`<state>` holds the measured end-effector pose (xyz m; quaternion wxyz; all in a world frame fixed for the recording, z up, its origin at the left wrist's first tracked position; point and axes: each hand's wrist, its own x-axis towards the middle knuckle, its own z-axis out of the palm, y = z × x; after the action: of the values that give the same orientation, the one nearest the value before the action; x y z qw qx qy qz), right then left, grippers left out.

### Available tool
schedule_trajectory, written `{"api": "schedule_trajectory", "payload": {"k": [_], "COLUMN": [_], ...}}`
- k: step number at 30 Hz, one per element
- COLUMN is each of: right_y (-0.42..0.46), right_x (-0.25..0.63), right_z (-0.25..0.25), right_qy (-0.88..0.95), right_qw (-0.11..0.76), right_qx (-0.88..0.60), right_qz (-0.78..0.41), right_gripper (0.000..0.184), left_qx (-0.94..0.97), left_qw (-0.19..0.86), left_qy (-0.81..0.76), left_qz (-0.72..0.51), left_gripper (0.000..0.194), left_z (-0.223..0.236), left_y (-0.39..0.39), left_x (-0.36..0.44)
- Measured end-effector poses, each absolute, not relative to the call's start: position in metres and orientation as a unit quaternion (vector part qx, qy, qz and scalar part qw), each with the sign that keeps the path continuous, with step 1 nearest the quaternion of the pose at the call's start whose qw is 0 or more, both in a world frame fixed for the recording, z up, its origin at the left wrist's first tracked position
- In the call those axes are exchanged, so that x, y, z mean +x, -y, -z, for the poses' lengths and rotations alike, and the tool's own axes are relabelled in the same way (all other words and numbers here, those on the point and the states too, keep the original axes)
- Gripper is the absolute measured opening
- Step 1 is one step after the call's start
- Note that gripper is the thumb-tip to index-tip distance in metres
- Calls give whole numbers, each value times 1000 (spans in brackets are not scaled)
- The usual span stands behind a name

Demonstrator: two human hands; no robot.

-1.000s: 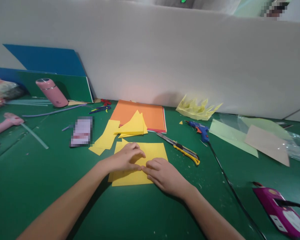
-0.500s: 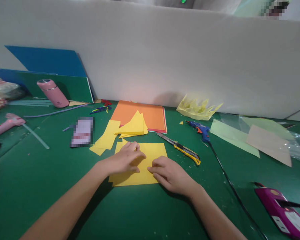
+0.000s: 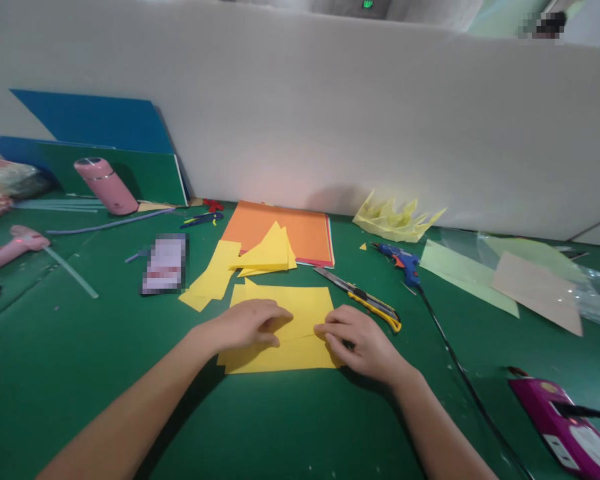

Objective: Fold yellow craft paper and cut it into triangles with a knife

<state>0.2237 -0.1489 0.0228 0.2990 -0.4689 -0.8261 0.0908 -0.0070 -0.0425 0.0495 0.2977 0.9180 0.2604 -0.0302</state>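
Observation:
Yellow paper sheets (image 3: pixel 304 307) lie layered on the green table in front of me, with a line across the middle of the top one. My left hand (image 3: pixel 253 325) rests on their left part, thumb and fingers apart. On the right side of the sheets lies my right hand (image 3: pixel 357 339), its fingertips touching the paper and its fingers slightly spread. Just beyond are folded yellow paper triangles (image 3: pixel 270 252) and yellow paper strips (image 3: pixel 214 275). A yellow utility knife (image 3: pixel 365 300) with its blade out lies to the right of the sheets.
Orange paper (image 3: pixel 305 230) lies stacked near the white partition. A blue glue gun (image 3: pixel 403 260) trails a cable on the right, near a pale yellow paper crown (image 3: pixel 397 220). Leftward are a phone (image 3: pixel 165 263), a pink bottle (image 3: pixel 107 187) and a pink glue gun (image 3: pixel 17 248).
My right hand has slid to the right along the paper, towards its right edge. The left hand stays in nearly the same place, its fingers slightly lower.

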Motion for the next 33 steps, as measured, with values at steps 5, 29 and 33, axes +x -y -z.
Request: {"api": "schedule_trajectory", "payload": {"k": [5, 29, 33], "right_y": [149, 140, 141], "right_x": [228, 276, 272], "right_z": [-28, -2, -5], "right_qy": [833, 711, 738], "right_qw": [259, 277, 272], "right_qx": [-479, -646, -616], "right_qz": [-98, 2, -54], "right_gripper": [32, 40, 38], "left_qx": [916, 918, 918], "left_qw": [302, 327, 333], "left_qy": [-263, -223, -215], "left_qz": [43, -19, -16], "left_gripper": [35, 29, 31], "left_z": [-53, -54, -54], "left_y": [42, 50, 51], "left_x": [-6, -6, -5]}}
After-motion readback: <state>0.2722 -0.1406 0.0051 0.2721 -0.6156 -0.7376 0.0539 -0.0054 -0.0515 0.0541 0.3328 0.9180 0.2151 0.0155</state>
